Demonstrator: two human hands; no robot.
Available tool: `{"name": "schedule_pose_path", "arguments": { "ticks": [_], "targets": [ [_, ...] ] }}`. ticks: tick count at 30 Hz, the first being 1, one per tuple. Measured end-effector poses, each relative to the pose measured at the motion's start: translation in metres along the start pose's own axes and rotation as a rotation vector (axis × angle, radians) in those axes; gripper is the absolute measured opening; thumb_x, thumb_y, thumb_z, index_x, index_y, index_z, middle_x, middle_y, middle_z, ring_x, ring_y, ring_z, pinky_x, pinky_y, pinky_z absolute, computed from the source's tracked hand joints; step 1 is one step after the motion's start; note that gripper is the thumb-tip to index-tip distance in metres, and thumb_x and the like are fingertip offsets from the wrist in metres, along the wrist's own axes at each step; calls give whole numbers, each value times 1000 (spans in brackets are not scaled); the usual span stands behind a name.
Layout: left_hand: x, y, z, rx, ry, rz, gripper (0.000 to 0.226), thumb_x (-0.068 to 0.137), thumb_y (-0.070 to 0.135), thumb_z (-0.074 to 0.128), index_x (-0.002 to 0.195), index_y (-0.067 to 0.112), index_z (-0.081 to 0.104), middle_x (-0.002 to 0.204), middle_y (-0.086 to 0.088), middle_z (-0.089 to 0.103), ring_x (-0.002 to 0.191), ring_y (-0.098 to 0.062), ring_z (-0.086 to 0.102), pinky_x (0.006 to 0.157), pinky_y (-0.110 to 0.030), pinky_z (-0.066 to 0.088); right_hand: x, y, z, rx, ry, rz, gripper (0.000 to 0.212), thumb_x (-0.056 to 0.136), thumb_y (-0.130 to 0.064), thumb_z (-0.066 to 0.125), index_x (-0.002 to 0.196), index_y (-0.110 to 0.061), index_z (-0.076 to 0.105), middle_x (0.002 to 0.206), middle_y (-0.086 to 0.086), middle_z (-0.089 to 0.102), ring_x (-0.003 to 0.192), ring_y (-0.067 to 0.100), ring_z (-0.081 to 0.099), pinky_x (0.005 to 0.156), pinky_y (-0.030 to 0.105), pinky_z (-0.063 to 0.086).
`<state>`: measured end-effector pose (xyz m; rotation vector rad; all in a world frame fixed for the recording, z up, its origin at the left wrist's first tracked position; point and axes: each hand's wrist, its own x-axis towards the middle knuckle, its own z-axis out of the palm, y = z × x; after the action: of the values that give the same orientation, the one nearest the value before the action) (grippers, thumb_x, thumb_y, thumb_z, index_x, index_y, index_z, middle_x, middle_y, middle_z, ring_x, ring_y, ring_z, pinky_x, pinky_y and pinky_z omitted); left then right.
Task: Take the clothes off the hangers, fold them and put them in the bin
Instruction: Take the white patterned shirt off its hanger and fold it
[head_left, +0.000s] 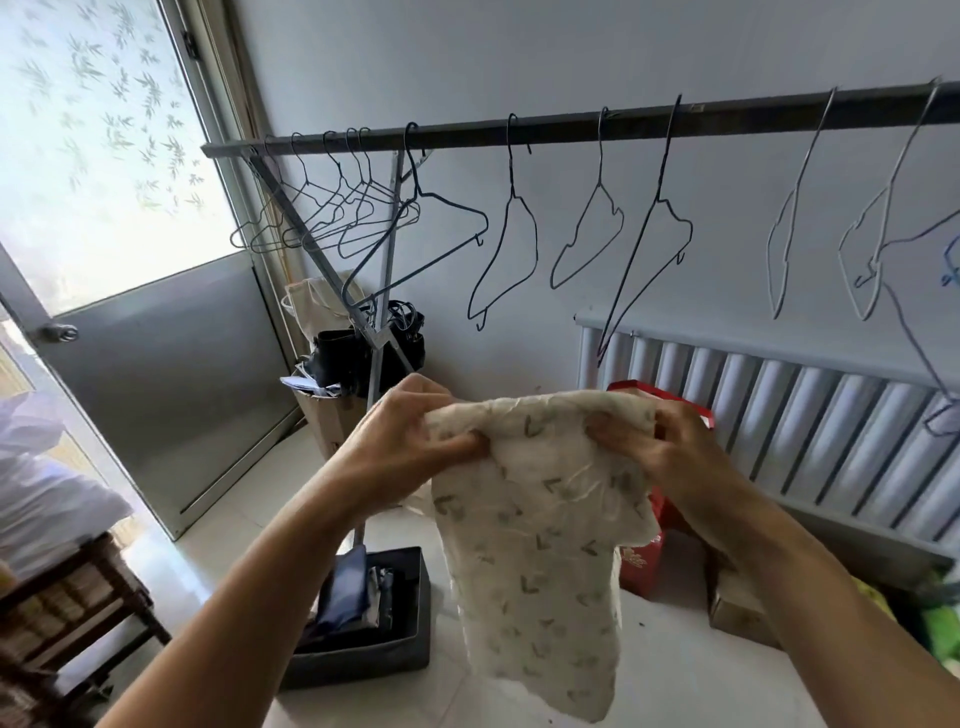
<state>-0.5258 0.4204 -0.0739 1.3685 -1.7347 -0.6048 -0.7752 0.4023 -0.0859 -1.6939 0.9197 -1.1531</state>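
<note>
Rail across the top, and every hanger in view on it is bare wire, so by the look of it this could be one of the last pieces. Down on the floor sits the bin, dark and box-shaped, with a folded blue item already inside.

Now the cloth: cream, small green print, off its hanger and hanging in mid-air from its top edge, just right of the bin in this view and above the floor. The left hand has its grip closed round the top left corner, fingers curled into the fabric. The right hand does the same at the top right, thumb and fingers pinching the edge.

This reads as the start of the fold. The fabric looks thin and crinkled, so it will likely want to bunch. Best to draw the two corners apart until the top edge runs level and taut and the piece hangs flat. Then bring one corner over to meet the other, edges matched, without letting either grip slip. Fold down again until it is narrow enough for the free space beside the blue item, and lower it in flat.
</note>
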Motion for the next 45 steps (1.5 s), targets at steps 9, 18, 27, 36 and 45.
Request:
{"name": "schedule_pose_path", "arguments": {
  "ticks": [9,18,27,36,45],
  "targets": [
    [1,7,25,-676,-52,-192,19,98,14,51,100,3,66,80,-6,73,67,-14,69,64,-26,59,7,10,4,386,100,192,37,76,-44,61,87,-11,73,91,15,74,81,30,73,72,42,59],
    [12,7,24,-605,-19,-182,15,97,15,56,99,4,65,76,-4,72,64,-13,68,60,-26,59,-6,24,7,313,-183,383,73,49,-24,94,114,-14,63,104,11,74,97,31,71,84,47,57],
    [11,-7,39,-369,300,-232,42,86,33,70,122,23,51,114,2,60,104,-11,59,87,-30,52,12,18,16,262,245,287,11,89,-4,64,95,-9,72,86,7,76,81,23,74,70,33,58],
    [-29,7,97,-723,83,-520,27,95,37,57,111,16,51,114,-13,58,103,-23,62,76,-45,61,18,24,35,415,509,173,13,90,-10,65,93,-21,72,92,1,76,90,22,73,89,49,55],
    [-43,-15,107,-1438,181,-684,78,75,63,61,131,10,56,116,-14,71,106,-31,69,87,-47,58,6,29,66,665,291,295,26,96,-17,55,120,-10,63,111,15,71,101,32,70,89,52,54]
  ]
}}
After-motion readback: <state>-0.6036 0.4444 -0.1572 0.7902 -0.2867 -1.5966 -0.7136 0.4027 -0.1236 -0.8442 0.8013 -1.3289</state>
